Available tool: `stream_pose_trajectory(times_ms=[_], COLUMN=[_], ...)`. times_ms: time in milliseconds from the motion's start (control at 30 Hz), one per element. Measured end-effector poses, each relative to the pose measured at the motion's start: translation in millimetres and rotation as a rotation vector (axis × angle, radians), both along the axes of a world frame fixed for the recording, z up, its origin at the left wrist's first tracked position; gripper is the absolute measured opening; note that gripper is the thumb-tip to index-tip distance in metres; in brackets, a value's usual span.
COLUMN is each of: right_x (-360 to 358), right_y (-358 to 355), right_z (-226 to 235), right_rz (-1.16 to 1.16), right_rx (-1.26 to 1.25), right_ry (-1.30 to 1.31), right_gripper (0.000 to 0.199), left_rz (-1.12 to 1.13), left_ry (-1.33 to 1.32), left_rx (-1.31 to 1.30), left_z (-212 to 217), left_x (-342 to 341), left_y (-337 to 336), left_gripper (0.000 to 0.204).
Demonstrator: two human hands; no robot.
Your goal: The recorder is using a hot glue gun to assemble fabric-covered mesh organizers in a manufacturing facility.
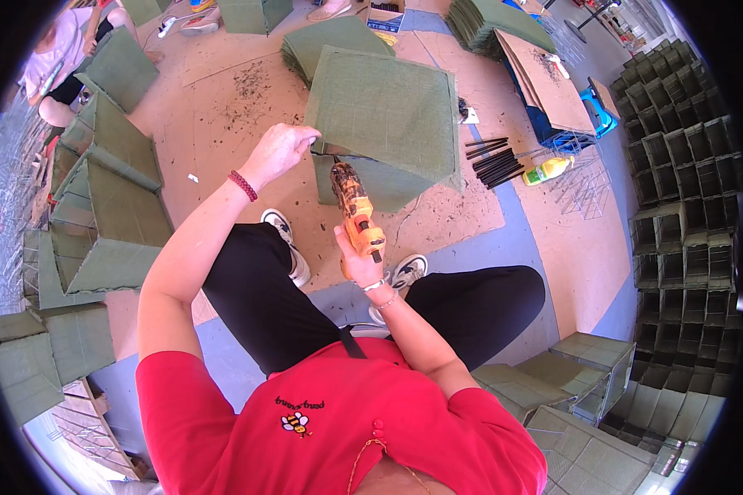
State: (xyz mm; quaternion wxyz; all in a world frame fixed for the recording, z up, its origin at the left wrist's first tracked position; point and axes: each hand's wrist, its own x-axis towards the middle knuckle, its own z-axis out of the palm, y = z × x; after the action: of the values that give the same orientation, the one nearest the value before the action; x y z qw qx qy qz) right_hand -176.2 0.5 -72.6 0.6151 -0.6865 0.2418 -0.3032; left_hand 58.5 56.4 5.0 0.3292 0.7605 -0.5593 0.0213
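Note:
A green mesh-covered box (384,107) stands on the floor in front of me, one open slit along its near side. My left hand (282,151) pinches the fabric edge at the box's left corner. In my right hand (360,262) is an orange glue gun (355,206), heavily smeared with dark stains. Its nozzle points away from me and meets the slit, close to my left fingertips. Whether glue is coming out is too small to tell.
Black glue sticks (497,167) and a yellow bottle (548,171) lie right of the box. Green boxes (115,223) stand at left, with more stacked high (681,140) at right. Cardboard (248,91) covers much of the floor. Another person (62,58) sits at far left.

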Motion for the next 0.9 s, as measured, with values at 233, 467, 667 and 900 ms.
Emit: stream_pose_trajectory(times_ms=[233,467,667,900], right_x=[-3.7,-6.6,-8.7,-10.5], right_y=[-0.7,-3.1,-1.9,-3.8], right_z=[-2.8,-0.6,2.2,-1.9], right_rz=[-0.023,-0.028,-0.014,-0.017], right_rx=[0.011,-0.025,0.035,0.077], right_ry=[0.047,0.042,0.036,0.027], right_gripper=[0.025,0.025,0.025,0.024], left_rz=[0.002,-0.002,-0.001,-0.009], left_ry=[-0.025,-0.015,-0.011,-0.006], left_rx=[-0.001,-0.016,-0.011,-0.023], left_z=[-0.5,1.2,0.2,-1.6], left_x=[0.2,-0.7,0.5,0.7], left_y=[-0.8,-0.8,0.2,-0.3], left_gripper=[0.018,0.018,0.018,0.017])
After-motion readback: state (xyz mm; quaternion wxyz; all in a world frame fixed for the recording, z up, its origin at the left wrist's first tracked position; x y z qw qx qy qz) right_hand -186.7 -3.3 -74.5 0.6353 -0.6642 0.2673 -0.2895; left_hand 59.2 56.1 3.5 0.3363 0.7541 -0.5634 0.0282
